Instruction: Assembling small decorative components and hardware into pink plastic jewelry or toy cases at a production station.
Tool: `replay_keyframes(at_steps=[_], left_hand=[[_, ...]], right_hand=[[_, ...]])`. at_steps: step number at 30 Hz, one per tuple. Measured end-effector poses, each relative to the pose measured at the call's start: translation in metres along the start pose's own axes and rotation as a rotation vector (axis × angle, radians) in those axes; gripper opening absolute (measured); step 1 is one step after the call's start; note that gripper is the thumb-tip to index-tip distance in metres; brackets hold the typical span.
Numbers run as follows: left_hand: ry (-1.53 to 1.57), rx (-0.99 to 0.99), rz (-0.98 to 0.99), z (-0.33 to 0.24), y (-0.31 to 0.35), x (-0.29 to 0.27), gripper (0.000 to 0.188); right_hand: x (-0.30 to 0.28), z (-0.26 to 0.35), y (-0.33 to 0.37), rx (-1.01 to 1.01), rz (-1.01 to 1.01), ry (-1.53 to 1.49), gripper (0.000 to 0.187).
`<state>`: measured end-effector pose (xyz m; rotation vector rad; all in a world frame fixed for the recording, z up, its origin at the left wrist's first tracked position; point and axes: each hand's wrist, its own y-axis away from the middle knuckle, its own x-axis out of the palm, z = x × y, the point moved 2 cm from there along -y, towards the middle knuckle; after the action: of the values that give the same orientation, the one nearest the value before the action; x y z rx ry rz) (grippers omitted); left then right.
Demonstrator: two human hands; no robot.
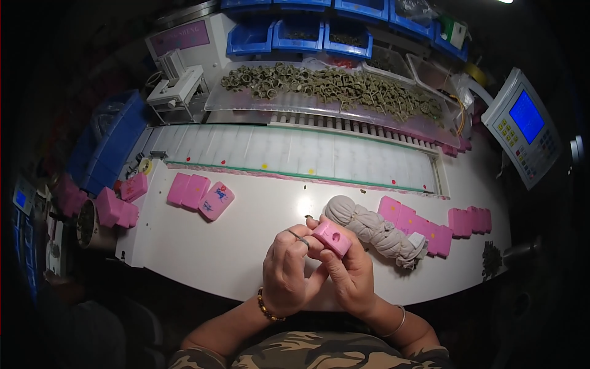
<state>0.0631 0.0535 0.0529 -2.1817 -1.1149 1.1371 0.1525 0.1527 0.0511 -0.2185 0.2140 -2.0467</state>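
Note:
Close in front of me, a small pink rubber mould (pixel 332 238) with a round hole in its near face is held above the white table. My right hand (pixel 355 273) grips it, thumb along the near edge and fingers behind. My left hand (pixel 290 270) is closed at the mould's left end, its fingers curled and pressing there; a dark ring sits on one finger. The fingertips behind the mould are hidden. Just beyond my hands lies a twisted grey cloth bundle (pixel 375 230). A tiny dark green piece (pixel 308 216) shows by the far fingertips.
Pink moulds (pixel 216 201) lie left, and more pink moulds (pixel 415 224) right. Behind runs a white conveyor strip (pixel 295 154), then a clear tray (pixel 215 101) of green ring-shaped pieces below blue bins (pixel 298 35). A control panel (pixel 522 126) stands right, a blue crate (pixel 104 147) left.

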Motion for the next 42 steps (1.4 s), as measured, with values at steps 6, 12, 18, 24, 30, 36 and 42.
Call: replay_keyframes(at_steps=[6, 12, 18, 24, 30, 36, 42], left_hand=[[0.185, -0.088, 0.139, 0.012, -0.012, -0.012, 0.044], [0.571, -0.352, 0.152, 0.019, -0.019, -0.023, 0.028], [0.422, -0.303, 0.334, 0.014, -0.027, -0.035, 0.039], [0.276, -0.229, 0.537, 0.007, -0.036, -0.036, 0.052], [0.193, -0.218, 0.747, 0.014, -0.035, -0.033, 0.040], [0.670, -0.448, 0.504, 0.014, -0.028, -0.021, 0.035], [0.958, -0.553, 0.228, 0.036, -0.005, -0.008, 0.031]], right_hand=[[-0.015, 0.004, -0.005, 0.175, 0.046, 0.281, 0.037], [-0.031, 0.008, -0.011, 0.020, 0.067, 0.378, 0.028], [-0.039, 0.018, -0.019, -0.072, 0.065, 0.590, 0.026], [-0.041, 0.023, -0.022, -0.198, 0.239, 0.587, 0.030], [-0.043, 0.019, -0.018, -0.165, 0.381, 0.365, 0.033], [-0.039, 0.008, -0.008, 0.099, 0.174, -0.259, 0.030], [-0.028, 0.002, -0.010, 0.224, 0.049, -0.385, 0.032]])
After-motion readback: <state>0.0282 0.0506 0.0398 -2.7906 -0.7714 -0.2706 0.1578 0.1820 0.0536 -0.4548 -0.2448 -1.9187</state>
